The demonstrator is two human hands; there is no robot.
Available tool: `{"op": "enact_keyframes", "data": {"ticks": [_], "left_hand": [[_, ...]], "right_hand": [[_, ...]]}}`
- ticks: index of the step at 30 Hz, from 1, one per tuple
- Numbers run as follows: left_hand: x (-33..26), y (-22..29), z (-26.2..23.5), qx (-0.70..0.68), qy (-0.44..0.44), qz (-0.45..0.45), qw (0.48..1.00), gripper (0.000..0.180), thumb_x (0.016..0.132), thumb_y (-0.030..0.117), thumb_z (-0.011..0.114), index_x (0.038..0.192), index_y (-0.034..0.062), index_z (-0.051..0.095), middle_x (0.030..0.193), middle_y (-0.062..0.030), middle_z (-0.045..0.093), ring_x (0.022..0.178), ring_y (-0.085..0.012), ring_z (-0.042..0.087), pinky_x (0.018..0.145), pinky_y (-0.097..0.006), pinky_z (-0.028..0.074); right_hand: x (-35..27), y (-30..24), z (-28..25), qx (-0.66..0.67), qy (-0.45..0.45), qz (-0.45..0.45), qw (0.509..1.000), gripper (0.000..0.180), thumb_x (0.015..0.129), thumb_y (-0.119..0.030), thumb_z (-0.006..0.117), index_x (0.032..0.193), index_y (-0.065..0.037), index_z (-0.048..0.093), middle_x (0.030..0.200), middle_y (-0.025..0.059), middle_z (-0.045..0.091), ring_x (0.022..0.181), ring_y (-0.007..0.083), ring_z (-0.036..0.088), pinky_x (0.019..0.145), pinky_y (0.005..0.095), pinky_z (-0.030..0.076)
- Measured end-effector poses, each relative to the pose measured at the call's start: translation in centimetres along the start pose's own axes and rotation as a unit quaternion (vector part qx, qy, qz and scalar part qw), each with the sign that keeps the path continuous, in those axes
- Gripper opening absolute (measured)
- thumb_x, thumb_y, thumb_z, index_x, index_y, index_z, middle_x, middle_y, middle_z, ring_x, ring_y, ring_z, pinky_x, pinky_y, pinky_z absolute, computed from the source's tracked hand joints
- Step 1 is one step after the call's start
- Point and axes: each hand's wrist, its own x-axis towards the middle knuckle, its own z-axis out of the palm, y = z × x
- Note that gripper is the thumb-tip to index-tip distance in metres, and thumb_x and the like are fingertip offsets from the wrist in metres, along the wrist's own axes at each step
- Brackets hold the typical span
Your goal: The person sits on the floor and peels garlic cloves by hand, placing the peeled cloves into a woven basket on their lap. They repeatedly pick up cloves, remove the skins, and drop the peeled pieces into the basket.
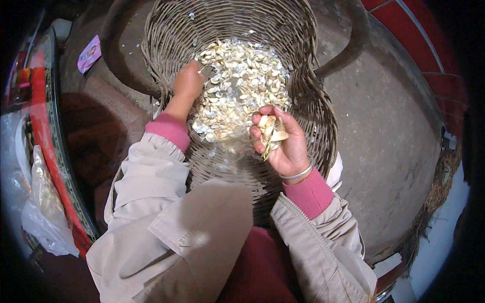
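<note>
A brown wicker basket [169, 38] stands in front of me. A heap of pale garlic cloves [237, 76], mixed with thin papery skins, covers its bottom. My right hand [288, 146] is cupped palm up over the heap's near right side. Its fingers curl around a small bunch of garlic cloves [272, 132], one with a green shoot. At the heap's left edge, by the basket wall, my left hand [189, 82] is closed with its back toward me. Its fingertips are mostly hidden, and what they hold is too small to make out.
The basket's thick curved handle [117, 45] rises at the left, another [351, 43] at the right. A pink packet [89, 54] lies on the floor. A red-and-black edged piece [50, 131] and a clear plastic bag [48, 212] are at the far left. Grey floor [384, 136] extends to the right.
</note>
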Motion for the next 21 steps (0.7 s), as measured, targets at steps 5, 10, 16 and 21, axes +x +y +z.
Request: {"op": "enact_keyframes", "data": {"ticks": [5,10,16,21], "left_hand": [[-0.9,1.1,1.0,-0.105,-0.022,0.130,0.986,0.011,0.067,0.005,0.049,0.077,0.0049,0.052,0.075,-0.0158,0.054,0.074,-0.0332,0.051,0.064,-0.040,0.041],[-2.1,1.4,2.9,-0.019,-0.016,0.141,0.990,0.013,0.069,0.006,0.050,0.082,0.0027,0.050,0.078,-0.0168,0.051,0.075,-0.0345,0.050,0.064,-0.039,0.041],[-1.5,0.3,2.6,-0.102,0.031,0.081,0.991,0.015,0.069,0.010,0.055,0.081,0.0021,0.051,0.078,-0.0181,0.054,0.075,-0.0342,0.051,0.064,-0.040,0.040],[0.0,-1.3,2.3,-0.197,0.009,-0.088,0.976,0.014,0.072,0.013,0.056,0.082,0.0044,0.055,0.063,-0.0096,0.056,0.051,-0.0183,0.053,0.050,-0.030,0.042]], "right_hand": [[0.0,0.1,0.1,-0.005,-0.006,0.001,1.000,0.024,0.083,-0.024,0.038,0.088,-0.003,0.048,0.081,0.0096,0.050,0.067,0.0184,0.049,0.045,0.0258,0.042],[-0.1,-0.1,0.1,-0.002,-0.002,-0.001,1.000,0.023,0.083,-0.024,0.038,0.088,-0.003,0.047,0.081,0.0095,0.049,0.067,0.0182,0.049,0.045,0.0257,0.042],[-0.2,-0.1,0.2,0.004,-0.003,-0.001,1.000,0.023,0.083,-0.024,0.038,0.089,-0.004,0.047,0.081,0.0096,0.049,0.067,0.0180,0.048,0.045,0.0255,0.041],[-0.1,0.0,0.1,0.012,-0.004,0.000,1.000,0.023,0.082,-0.024,0.039,0.089,-0.004,0.048,0.082,0.0098,0.049,0.068,0.0182,0.047,0.046,0.0254,0.041]]}}
